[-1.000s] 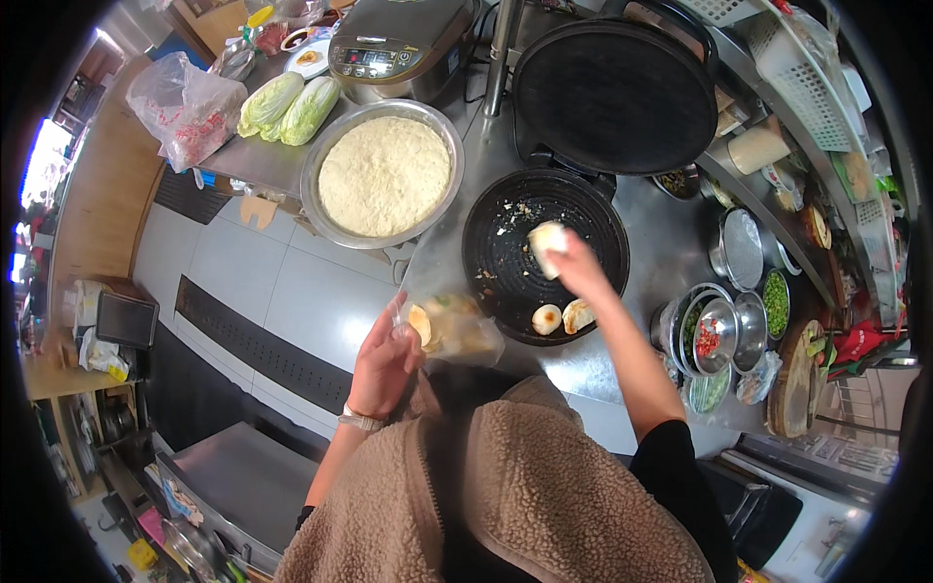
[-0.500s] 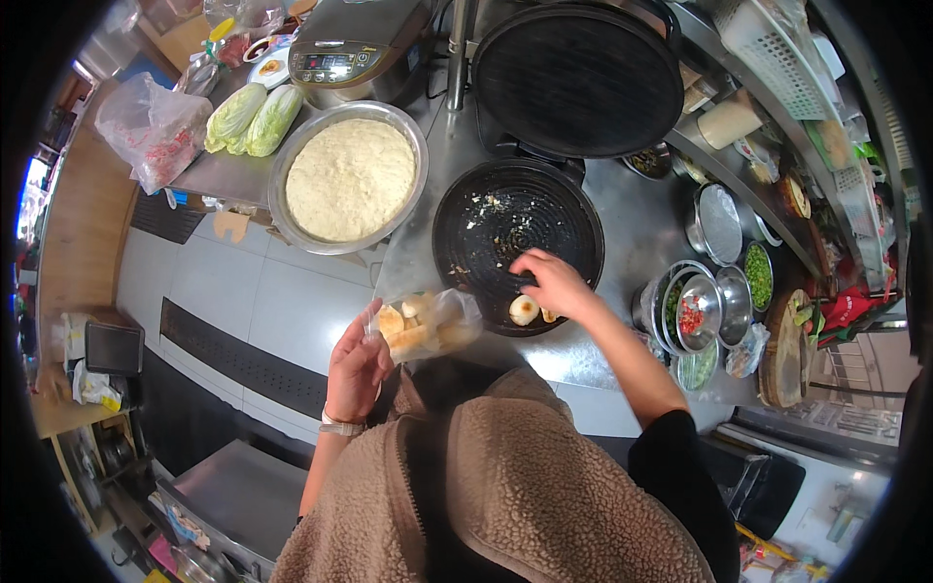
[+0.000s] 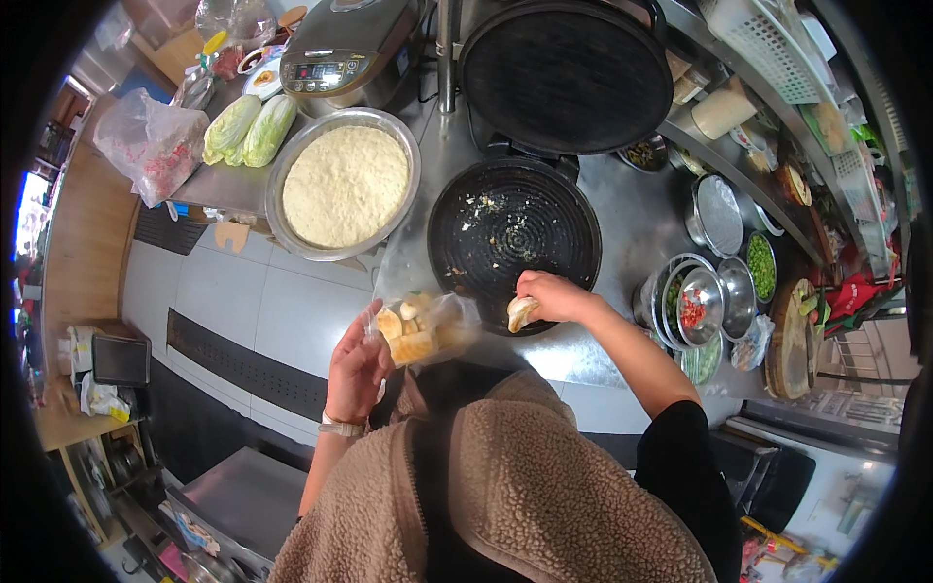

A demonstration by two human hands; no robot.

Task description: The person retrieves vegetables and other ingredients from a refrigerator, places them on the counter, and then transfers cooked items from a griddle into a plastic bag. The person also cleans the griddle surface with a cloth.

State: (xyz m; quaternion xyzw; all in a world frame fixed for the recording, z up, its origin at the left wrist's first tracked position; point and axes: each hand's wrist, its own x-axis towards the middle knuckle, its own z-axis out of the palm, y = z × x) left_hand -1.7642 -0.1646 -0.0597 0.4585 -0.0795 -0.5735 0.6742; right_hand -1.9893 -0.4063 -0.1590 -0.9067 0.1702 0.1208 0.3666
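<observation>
My left hand [image 3: 354, 377] grips the edge of a clear plastic bag [image 3: 461, 323], which hangs in front of the griddle. Inside it are several browned buns [image 3: 408, 346]. My right hand [image 3: 557, 294] pinches a pale bun [image 3: 521, 313] with browned patches over the griddle's near rim, close to the bag. The round black electric griddle [image 3: 510, 228] lies open, with white and brown crumbs scattered on its ridged plate. Its black upper lid [image 3: 569, 83] is folded back behind it. Whether my right hand holds more than one bun is hidden by my fingers.
A large metal bowl of dough [image 3: 347, 185] sits to the left, beside cabbages [image 3: 251, 130] and a rice cooker [image 3: 335, 63]. On the right stand metal bowls [image 3: 702, 303] with chopped vegetables, a round wooden board [image 3: 792, 340] and a shelf with white baskets [image 3: 763, 49].
My right hand has taken up the bun from the griddle and drawn it slightly toward me. My left hand keeps the bag in nearly the same place. The view has shifted a little.
</observation>
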